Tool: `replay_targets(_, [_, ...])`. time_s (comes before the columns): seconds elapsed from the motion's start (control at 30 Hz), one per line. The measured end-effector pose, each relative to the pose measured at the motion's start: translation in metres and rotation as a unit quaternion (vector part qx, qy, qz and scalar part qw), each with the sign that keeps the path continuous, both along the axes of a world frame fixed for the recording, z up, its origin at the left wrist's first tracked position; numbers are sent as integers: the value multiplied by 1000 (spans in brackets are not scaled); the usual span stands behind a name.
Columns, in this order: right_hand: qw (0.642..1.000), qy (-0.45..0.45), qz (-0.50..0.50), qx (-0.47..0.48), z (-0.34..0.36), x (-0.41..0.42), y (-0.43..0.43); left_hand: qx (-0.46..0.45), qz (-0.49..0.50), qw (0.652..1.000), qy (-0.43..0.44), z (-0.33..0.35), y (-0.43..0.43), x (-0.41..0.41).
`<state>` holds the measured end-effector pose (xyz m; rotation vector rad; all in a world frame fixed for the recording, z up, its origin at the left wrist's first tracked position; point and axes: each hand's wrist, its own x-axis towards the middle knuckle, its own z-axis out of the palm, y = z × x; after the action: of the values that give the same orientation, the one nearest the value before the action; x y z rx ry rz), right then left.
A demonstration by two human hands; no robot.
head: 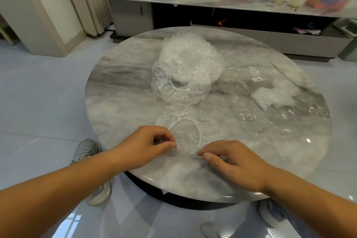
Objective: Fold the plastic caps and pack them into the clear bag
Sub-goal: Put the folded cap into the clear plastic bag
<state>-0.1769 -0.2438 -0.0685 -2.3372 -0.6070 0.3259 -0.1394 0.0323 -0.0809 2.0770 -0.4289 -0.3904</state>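
Plastic cap [184, 133] at six o'clock on the table [117, 94] is pinched by left hand [148, 146] and right hand [232, 163].

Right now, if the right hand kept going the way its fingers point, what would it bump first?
Probably the left hand: the right hand points leftward at it, across the flat cap edge both pinch. Depth is unclear.
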Motion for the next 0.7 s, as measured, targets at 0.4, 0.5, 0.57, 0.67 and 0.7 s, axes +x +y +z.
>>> replay_targets(0.4, [982, 71, -163, 62, -14, 26, 12, 78, 136, 987, -47, -3, -18, 14])
replay_targets(0.5, [983, 45, -177, 27, -15, 33, 15, 128, 147, 979, -64, -1, -22, 21])
replay_targets(0.57, [985, 6, -173, -2, -15, 37, 16, 152, 150, 974, -69, -1, -24, 23])
replay_targets(0.67, [987, -36, -152, -47, -16, 44, 17, 166, 160, 970, -74, -1, -26, 24])
replay_targets(0.7, [986, -45, -147, -63, -16, 46, 17, 172, 164, 968, -78, -1, -26, 25])
